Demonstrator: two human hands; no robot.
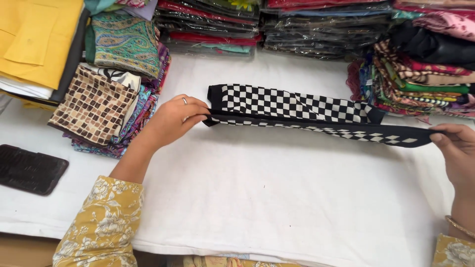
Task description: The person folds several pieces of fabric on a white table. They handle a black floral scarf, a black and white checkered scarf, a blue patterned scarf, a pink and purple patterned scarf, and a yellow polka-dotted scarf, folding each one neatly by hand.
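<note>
We are pinching the checkered scarf [307, 114] at both ends, left hand [173, 120] and right hand [457, 148] closed on its upper fold, keeping it taut. Its long axis is running left-right across the table [257, 188], just before the stacked fabrics [420, 74].
</note>
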